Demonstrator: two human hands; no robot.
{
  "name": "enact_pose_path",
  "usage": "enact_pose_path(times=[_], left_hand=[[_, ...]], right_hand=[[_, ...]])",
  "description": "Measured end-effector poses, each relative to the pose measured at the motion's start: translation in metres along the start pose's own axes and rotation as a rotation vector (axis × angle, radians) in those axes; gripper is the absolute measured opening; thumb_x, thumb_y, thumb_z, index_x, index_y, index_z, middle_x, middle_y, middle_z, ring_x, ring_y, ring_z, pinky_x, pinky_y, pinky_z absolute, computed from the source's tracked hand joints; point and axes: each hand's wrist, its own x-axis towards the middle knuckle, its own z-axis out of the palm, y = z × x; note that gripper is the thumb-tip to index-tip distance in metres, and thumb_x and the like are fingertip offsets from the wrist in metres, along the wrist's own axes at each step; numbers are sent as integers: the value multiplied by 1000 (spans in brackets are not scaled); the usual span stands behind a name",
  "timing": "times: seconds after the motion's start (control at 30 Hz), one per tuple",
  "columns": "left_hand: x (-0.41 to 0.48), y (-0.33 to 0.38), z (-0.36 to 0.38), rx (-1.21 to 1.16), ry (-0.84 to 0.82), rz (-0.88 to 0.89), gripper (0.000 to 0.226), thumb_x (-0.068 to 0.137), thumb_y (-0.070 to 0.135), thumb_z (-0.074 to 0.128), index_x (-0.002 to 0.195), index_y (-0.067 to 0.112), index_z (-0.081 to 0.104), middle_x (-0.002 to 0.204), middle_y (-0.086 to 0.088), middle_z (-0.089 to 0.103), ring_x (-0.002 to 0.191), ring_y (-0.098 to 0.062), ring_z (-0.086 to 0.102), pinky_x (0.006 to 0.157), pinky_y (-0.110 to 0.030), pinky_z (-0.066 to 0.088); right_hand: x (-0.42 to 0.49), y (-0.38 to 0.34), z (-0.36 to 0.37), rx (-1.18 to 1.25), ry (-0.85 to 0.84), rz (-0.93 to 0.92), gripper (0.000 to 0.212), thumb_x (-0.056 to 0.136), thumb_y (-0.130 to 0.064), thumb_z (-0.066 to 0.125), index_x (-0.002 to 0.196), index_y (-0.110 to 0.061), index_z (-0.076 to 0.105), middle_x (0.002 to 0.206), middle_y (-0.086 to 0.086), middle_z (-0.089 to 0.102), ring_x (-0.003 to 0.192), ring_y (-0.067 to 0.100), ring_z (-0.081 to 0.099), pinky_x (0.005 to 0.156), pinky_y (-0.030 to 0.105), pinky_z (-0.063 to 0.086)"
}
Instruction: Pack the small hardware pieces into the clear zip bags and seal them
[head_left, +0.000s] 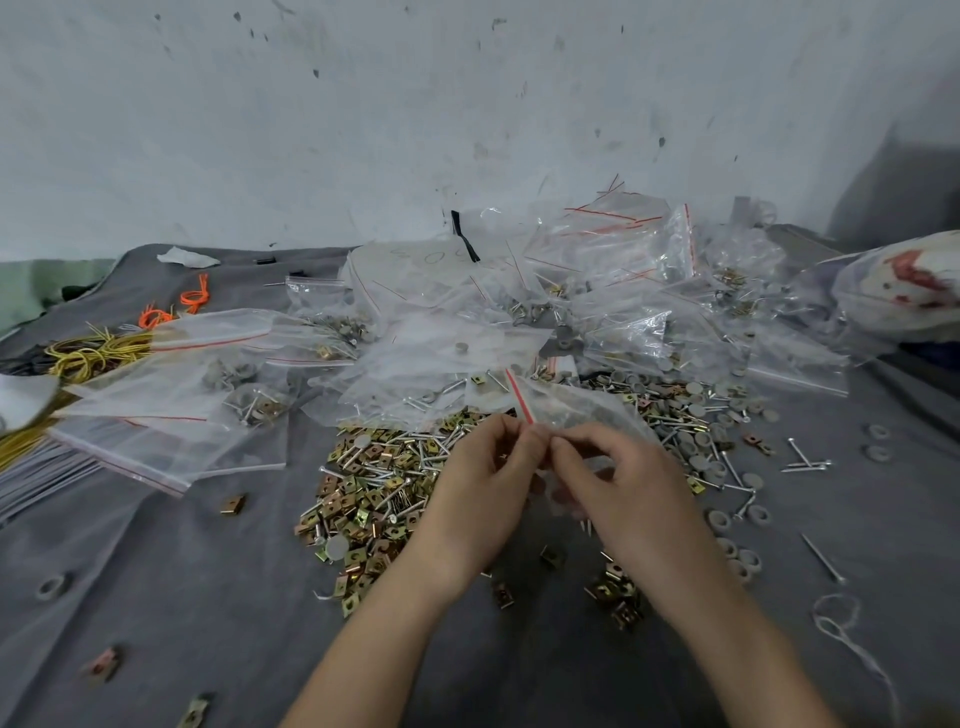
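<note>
In the centre of the frame my left hand (483, 478) and right hand (618, 483) both pinch the red-striped mouth of a bag (576, 408), which reaches up from my fingertips. The hardware pile (374, 488) lies beneath, mostly left.

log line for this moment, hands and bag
left hand: pinches zip bag at red strip | right hand: pinches same strip | seal: cannot tell | below: hardware pile

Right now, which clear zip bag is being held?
The bag over the hardware pile, pinched at its red strip by left hand and right hand; others lie on the cloth.
</note>
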Motion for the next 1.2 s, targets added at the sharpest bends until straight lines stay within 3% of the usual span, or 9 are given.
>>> enact_pose_path(times=[0.1, 0.37, 0.5, 0.7, 0.83, 0.93, 1.07, 1.13, 1.2], left_hand=[[1, -3, 1, 89, 47, 30, 19, 100, 22, 55, 85, 14, 62, 65, 7, 64, 58, -4, 56, 57, -18, 44], [2, -7, 2, 264, 70, 108, 19, 98, 21, 55, 81, 20, 61, 62, 18, 62, 55, 3, 53, 53, -12, 38], [2, -6, 1, 284, 42, 118, 21, 99, 20, 54, 79, 20, 61, 65, 18, 63, 57, 2, 54, 54, -13, 39], [2, -2, 1, 256, 53, 76, 22, 96, 20, 53, 79, 9, 60, 72, -8, 63, 63, -12, 53, 66, -43, 49], [2, 1, 1, 262, 57, 64, 23, 96, 18, 53, 82, 0, 60, 77, -19, 63, 65, -16, 51, 70, -50, 49], [2, -1, 0, 262, 56, 71, 23, 97, 17, 53, 79, 2, 58, 72, -16, 61, 61, -12, 48, 64, -46, 46], [1, -4, -4, 352, 8, 122, 24, 99, 15, 51, 76, 17, 54, 63, 7, 54, 50, -2, 40, 52, -17, 32], [0, -5, -7, 408, -22, 137, 23, 100, 16, 50, 77, 18, 54, 63, 7, 54, 50, -2, 41, 51, -16, 33], [0, -5, -10, 431, -51, 151, 22, 101, 18, 50, 80, 14, 56, 63, 9, 55, 51, -2, 43, 52, -16, 33]], right_hand=[[-1, -1, 3, -52, 78, -27, 16, 94, -41, 62, 87, -30, 71, 65, -14, 70, 59, 4, 67, 61, 35, 57], [-4, -7, 5, -227, 136, -69, 19, 92, -41, 58, 86, -26, 69, 67, -14, 66, 63, 3, 64, 63, 31, 51], [-4, -6, 6, -265, 145, -110, 16, 95, -34, 60, 86, -22, 67, 73, -12, 67, 67, 8, 65, 66, 39, 53], [-3, -5, 9, -314, 151, -138, 17, 98, -31, 61, 86, -19, 63, 78, -6, 66, 73, 19, 66, 65, 43, 52], [-4, -5, 10, -340, 168, -154, 18, 97, -32, 61, 86, -18, 62, 78, -4, 66, 72, 22, 65, 64, 43, 52], [-5, -4, 11, -350, 182, -173, 17, 97, -31, 61, 86, -18, 61, 77, -4, 65, 70, 22, 65, 62, 44, 51], [-5, -5, 9, -394, 120, -196, 16, 98, -36, 61, 106, -25, 69, 94, -7, 71, 82, 19, 69, 71, 42, 54], [-5, -4, 4, -416, 95, -220, 21, 97, -37, 61, 115, -30, 70, 102, -9, 72, 86, 17, 69, 73, 42, 55], [-6, -5, 1, -420, 97, -249, 19, 96, -35, 61, 109, -31, 73, 100, -12, 70, 80, 15, 68, 68, 41, 56]])
